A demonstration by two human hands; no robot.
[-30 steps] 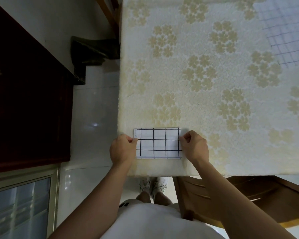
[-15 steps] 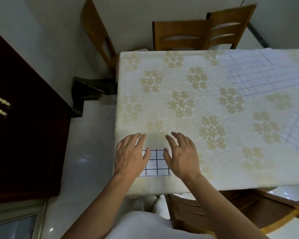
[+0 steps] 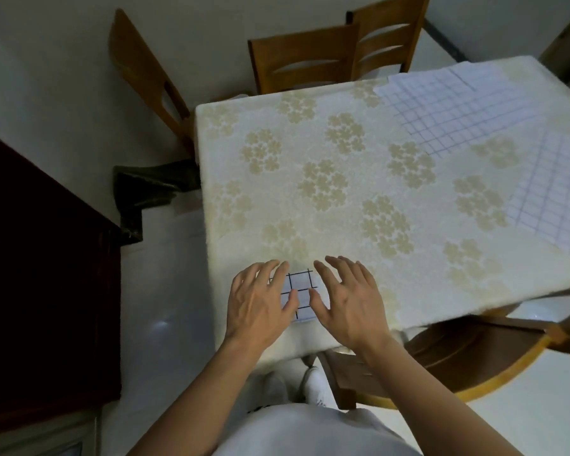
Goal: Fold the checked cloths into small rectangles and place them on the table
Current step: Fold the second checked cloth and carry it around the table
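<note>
Grip slack, you are resting your left hand [image 3: 260, 307] and right hand [image 3: 349, 304], fingers straight and spread, on the folded checked cloth [image 3: 300, 284] on the counter [image 3: 310, 143].

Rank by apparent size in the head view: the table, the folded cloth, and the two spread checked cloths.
1. table
2-3. far spread cloth and right spread cloth: unranked, since the frame cuts the right one off.
4. folded cloth, smallest, though the left hand and right hand partly cover it.
</note>
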